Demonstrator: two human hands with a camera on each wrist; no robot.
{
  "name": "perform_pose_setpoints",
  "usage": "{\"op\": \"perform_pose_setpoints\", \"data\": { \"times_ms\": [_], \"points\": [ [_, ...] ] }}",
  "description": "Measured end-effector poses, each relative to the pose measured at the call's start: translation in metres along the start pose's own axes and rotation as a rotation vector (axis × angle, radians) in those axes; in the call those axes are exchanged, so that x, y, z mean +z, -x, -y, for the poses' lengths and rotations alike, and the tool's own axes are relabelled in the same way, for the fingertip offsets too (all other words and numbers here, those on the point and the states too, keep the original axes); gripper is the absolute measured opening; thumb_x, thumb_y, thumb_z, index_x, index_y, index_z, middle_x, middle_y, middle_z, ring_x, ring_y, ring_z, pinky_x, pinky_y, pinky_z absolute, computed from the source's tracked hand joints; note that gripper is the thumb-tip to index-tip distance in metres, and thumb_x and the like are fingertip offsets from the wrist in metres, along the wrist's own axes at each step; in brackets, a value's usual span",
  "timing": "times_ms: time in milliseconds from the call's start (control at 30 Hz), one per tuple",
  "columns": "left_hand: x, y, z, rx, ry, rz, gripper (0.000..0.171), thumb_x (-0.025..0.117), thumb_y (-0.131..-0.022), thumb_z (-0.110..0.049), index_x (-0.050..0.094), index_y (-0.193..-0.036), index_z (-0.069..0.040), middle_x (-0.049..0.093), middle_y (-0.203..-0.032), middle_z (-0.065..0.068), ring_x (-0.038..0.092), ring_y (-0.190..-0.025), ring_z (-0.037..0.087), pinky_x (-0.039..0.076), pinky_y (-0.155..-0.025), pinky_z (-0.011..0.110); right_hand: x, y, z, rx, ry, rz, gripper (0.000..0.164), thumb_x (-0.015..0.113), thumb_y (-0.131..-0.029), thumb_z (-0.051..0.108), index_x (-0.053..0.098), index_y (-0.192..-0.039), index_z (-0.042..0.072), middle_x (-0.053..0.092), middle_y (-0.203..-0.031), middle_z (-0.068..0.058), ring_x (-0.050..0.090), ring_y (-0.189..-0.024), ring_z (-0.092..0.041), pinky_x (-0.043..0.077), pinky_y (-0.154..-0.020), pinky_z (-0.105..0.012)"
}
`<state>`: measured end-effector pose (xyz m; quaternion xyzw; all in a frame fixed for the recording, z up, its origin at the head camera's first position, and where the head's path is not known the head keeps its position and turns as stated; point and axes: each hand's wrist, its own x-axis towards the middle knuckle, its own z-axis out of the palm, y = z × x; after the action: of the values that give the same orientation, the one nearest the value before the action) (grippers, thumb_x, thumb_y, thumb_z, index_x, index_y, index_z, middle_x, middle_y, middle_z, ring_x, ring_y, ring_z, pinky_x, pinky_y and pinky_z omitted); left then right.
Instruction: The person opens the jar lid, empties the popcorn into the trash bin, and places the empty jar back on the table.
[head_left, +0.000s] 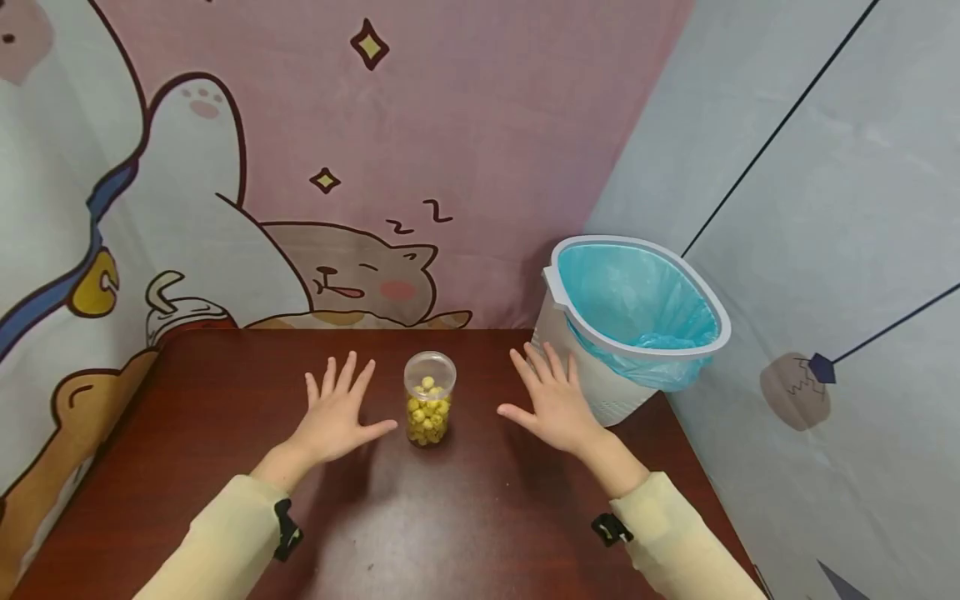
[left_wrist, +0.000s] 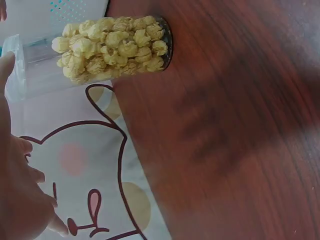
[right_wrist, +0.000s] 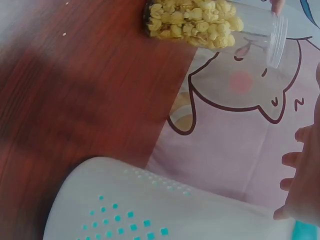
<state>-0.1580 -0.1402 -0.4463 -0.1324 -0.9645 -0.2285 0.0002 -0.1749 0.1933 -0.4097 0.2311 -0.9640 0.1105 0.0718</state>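
A clear plastic jar (head_left: 429, 400) of yellow popcorn stands upright on the table, its lid on top. To its left, my left hand (head_left: 336, 421) hovers over the table with fingers spread, the thumb toward the jar but holding nothing. On the other side my right hand (head_left: 553, 404) is likewise spread in the air, between the jar and a white trash bin. The left wrist view shows the popcorn (left_wrist: 112, 47) filling the jar's lower part, with space below the lid (left_wrist: 16, 67). In the right wrist view, the jar (right_wrist: 210, 25) appears at the top.
The white trash bin (head_left: 551, 325), lined with a blue bag (head_left: 637, 292), stands at the table's back right. The dark red-brown table (head_left: 450, 533) meets a cartoon-printed cloth (head_left: 487, 125) behind. A grey-white cloth (head_left: 825, 208) hangs along the right side.
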Motion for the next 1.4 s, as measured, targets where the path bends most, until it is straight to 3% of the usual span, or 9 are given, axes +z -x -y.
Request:
{"op": "perform_pose_setpoints", "data": {
  "times_ms": [267, 500, 733, 833, 967, 1067, 1200, 1400],
  "points": [
    [0.022, -0.015, 0.0, -0.044, 0.097, 0.02, 0.104, 0.07, -0.072, -0.057, 0.022, -0.148, -0.006, 0.011, -0.153, 0.026, 0.005, -0.137, 0.055, 0.0, -0.101, 0.074, 0.001, -0.009, 0.009, 0.03, -0.043, 0.023, 0.085, 0.058, -0.083, 0.056, 0.026, -0.148, 0.012, 0.029, -0.151, -0.017, 0.017, -0.141, -0.04, 0.004, -0.109, -0.067],
    [0.048, -0.026, -0.003, -0.126, 0.221, 0.045, 0.106, 0.077, -0.068, -0.05, 0.023, -0.147, -0.006, 0.015, -0.152, 0.027, 0.009, -0.137, 0.054, 0.004, -0.101, 0.075, 0.001, -0.007, 0.011, 0.042, -0.057, 0.024, 0.085, 0.059, -0.083, 0.054, 0.026, -0.148, 0.011, 0.029, -0.151, -0.017, 0.017, -0.141, -0.039, 0.004, -0.109, -0.066],
    [0.065, -0.034, -0.015, -0.182, 0.314, 0.051, 0.103, 0.079, -0.068, -0.045, 0.023, -0.147, -0.008, 0.017, -0.151, 0.027, 0.012, -0.137, 0.053, 0.006, -0.102, 0.074, 0.001, -0.004, 0.009, 0.045, -0.05, 0.013, 0.084, 0.058, -0.083, 0.055, 0.028, -0.147, 0.01, 0.031, -0.15, -0.017, 0.019, -0.141, -0.039, 0.006, -0.108, -0.067],
    [0.073, -0.038, -0.02, -0.193, 0.36, 0.041, 0.096, 0.079, -0.069, -0.042, 0.03, -0.144, -0.008, 0.02, -0.15, 0.028, 0.014, -0.137, 0.053, 0.008, -0.102, 0.074, 0.001, -0.004, 0.009, 0.043, -0.055, 0.021, 0.083, 0.058, -0.084, 0.054, 0.028, -0.147, 0.01, 0.03, -0.15, -0.016, 0.017, -0.141, -0.039, 0.006, -0.108, -0.067],
    [0.08, -0.04, -0.024, -0.211, 0.428, -0.002, 0.072, 0.078, -0.071, -0.04, 0.046, -0.123, -0.003, 0.023, -0.149, 0.027, 0.019, -0.137, 0.049, 0.011, -0.102, 0.073, 0.001, -0.003, 0.009, 0.042, -0.066, 0.038, 0.082, 0.057, -0.084, 0.055, 0.028, -0.147, 0.011, 0.028, -0.151, -0.015, 0.016, -0.142, -0.038, 0.004, -0.108, -0.067],
    [0.082, -0.039, -0.024, -0.223, 0.467, -0.032, 0.067, 0.079, -0.07, -0.039, 0.049, -0.117, -0.002, 0.024, -0.15, 0.024, 0.022, -0.137, 0.047, 0.012, -0.103, 0.072, 0.001, -0.002, 0.008, 0.042, -0.074, 0.042, 0.082, 0.057, -0.084, 0.055, 0.028, -0.147, 0.011, 0.028, -0.151, -0.015, 0.016, -0.141, -0.039, 0.004, -0.108, -0.067],
    [0.079, -0.037, -0.022, -0.226, 0.492, -0.064, 0.076, 0.08, -0.069, -0.038, 0.045, -0.128, -0.005, 0.028, -0.15, 0.021, 0.026, -0.136, 0.045, 0.011, -0.103, 0.072, 0.0, 0.0, 0.007, 0.043, -0.08, 0.038, 0.081, 0.058, -0.084, 0.054, 0.029, -0.147, 0.01, 0.029, -0.151, -0.015, 0.018, -0.141, -0.04, 0.006, -0.109, -0.066],
    [0.065, -0.035, -0.023, -0.2, 0.496, -0.079, 0.078, 0.082, -0.068, -0.035, 0.041, -0.13, -0.01, 0.055, -0.128, 0.016, 0.048, -0.123, 0.035, 0.009, -0.104, 0.071, -0.003, 0.0, 0.007, 0.055, -0.092, 0.029, 0.08, 0.058, -0.084, 0.053, 0.03, -0.146, 0.009, 0.032, -0.149, -0.016, 0.019, -0.14, -0.04, 0.006, -0.108, -0.067]
  ]
}}
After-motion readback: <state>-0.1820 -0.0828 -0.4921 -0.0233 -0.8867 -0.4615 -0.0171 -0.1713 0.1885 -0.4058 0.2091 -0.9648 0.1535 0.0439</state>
